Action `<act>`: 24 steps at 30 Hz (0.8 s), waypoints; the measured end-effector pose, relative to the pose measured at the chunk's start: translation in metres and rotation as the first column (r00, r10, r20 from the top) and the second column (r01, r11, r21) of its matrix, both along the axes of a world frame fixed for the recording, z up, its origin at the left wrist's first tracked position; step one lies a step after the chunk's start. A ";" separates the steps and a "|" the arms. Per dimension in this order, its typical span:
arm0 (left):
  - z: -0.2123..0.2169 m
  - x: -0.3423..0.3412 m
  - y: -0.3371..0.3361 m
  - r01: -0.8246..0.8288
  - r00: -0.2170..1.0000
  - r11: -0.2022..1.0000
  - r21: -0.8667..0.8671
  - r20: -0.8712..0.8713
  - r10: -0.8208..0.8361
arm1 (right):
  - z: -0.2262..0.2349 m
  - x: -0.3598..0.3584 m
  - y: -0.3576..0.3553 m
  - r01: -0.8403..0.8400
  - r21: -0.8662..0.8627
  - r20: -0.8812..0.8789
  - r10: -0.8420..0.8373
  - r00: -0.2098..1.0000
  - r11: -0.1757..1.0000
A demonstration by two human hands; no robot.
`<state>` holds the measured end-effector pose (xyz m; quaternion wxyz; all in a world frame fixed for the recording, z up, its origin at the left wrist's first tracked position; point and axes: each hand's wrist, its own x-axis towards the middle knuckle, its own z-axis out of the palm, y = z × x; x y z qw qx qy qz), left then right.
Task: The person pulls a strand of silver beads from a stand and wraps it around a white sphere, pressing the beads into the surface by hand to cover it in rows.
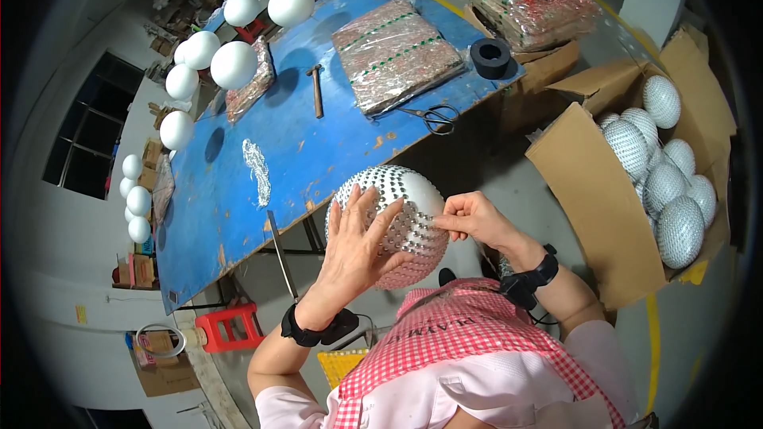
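Note:
A large white ball (429, 191) is in front of me, much of it covered with rows of small silver beads; a patch at its upper right is bare white. My left hand (355, 242) lies on its near left side, fingers spread over the beads. At the ball's right edge, my right hand (475, 221) pinches thumb and forefinger together on what looks like the end of a strand of silver beads. The fingertips hide most of that piece. Below my right wrist hangs a bit of silvery strand (505, 267). What bears the ball from beneath is hidden.
On the blue table (238, 226) lie a silver strand pile (257, 171), hammer (315, 91), scissors (439, 119), black tape roll (490, 58) and wrapped bundle (393, 56). White balls (234, 65) line its far left. A carton (596, 206) of beaded balls (679, 230) stands right; a red stool (229, 329), lower left.

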<state>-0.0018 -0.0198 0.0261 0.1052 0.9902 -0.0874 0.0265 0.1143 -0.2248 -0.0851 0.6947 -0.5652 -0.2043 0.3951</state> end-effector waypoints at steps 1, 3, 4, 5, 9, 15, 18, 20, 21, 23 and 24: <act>0.000 0.001 0.002 0.013 1.000 1.000 0.000 -0.003 -0.013 | 0.000 -0.002 0.000 0.010 -0.007 0.003 -0.010 1.000 1.000; -0.001 0.001 0.006 0.038 0.999 0.999 -0.005 0.005 -0.038 | 0.001 -0.004 0.000 0.035 0.051 -0.057 -0.033 0.998 0.998; -0.003 0.001 0.008 0.059 0.998 0.998 -0.014 0.017 -0.059 | 0.000 -0.005 0.000 0.047 0.044 -0.049 -0.045 0.998 0.998; -0.005 0.002 0.011 0.084 0.996 0.996 -0.023 0.029 -0.083 | -0.005 -0.006 0.002 0.067 0.060 -0.070 -0.063 0.996 0.996; -0.009 0.005 0.014 0.118 0.992 0.993 -0.014 0.057 -0.117 | -0.003 -0.008 0.001 0.127 -0.017 -0.062 -0.128 0.990 0.992; -0.003 0.005 0.019 0.138 0.988 0.989 -0.055 0.078 -0.134 | 0.017 -0.009 -0.003 0.136 -0.220 0.030 -0.132 0.991 0.966; 0.000 0.005 0.028 0.151 0.987 0.982 -0.113 0.064 -0.145 | 0.020 -0.005 -0.004 0.084 -0.220 0.014 -0.083 0.996 0.972; 0.003 0.006 0.035 0.158 0.987 0.969 -0.188 0.043 -0.153 | 0.020 -0.002 -0.002 0.067 -0.179 0.010 -0.067 0.998 0.982; 0.004 0.006 0.036 0.159 0.987 0.970 -0.186 0.045 -0.153 | 0.020 -0.001 -0.001 0.045 -0.138 0.000 -0.046 0.999 0.989; 0.005 0.007 0.038 0.167 0.986 0.970 -0.174 0.049 -0.161 | 0.021 0.003 0.000 0.036 -0.141 0.017 -0.034 0.999 0.989; 0.008 0.008 0.038 0.172 0.985 0.967 -0.191 0.033 -0.168 | 0.021 0.005 0.000 0.026 -0.145 0.031 -0.021 0.999 0.989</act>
